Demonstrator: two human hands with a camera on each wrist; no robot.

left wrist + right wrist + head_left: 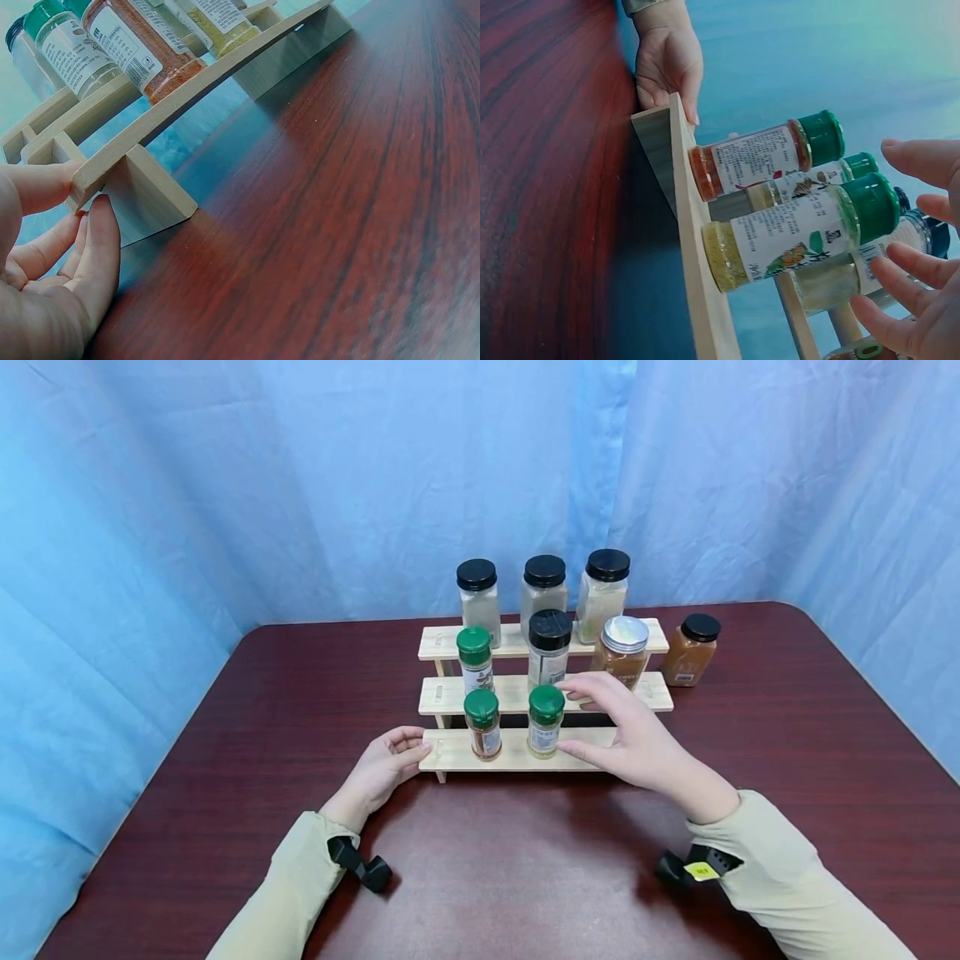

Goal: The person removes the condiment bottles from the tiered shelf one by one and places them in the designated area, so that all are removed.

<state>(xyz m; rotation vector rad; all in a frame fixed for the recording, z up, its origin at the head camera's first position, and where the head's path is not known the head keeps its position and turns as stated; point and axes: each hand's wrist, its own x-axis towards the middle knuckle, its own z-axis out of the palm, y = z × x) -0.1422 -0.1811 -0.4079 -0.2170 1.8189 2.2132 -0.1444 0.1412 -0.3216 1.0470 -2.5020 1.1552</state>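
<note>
- Watching remotely, I see the left hand (pixel 386 768) pinching the left end of the wooden rack (pixel 513 693), thumb above its lowest shelf, fingers below.
- The right hand (pixel 637 735) grasps nothing; its spread fingers curve beside the yellow-filled jar (pixel 543 739) on that shelf. From my head view it hides the shelf's right end.
- Left of that jar stands the red-filled jar (pixel 486 742).
- On the middle shelf I find a green-capped jar (pixel 477 678), a black-topped shaker (pixel 549 664) partly behind the yellow-filled jar, and a silver-lidded jar (pixel 618 668) with brown contents.
- Three black-capped jars (pixel 543 602) line the top shelf; an orange-brown jar (pixel 688 660) sits on the table just right of the rack.
- I make out pale planks, clear containers, a glossy dark-red wood-grain table (pixel 225 760) and a creased blue curtain (pixel 375 485).
- White labels carry print too fine for me to read; the yellow-filled jar's shows a green leaf, the red-filled jar's a barcode.
</note>
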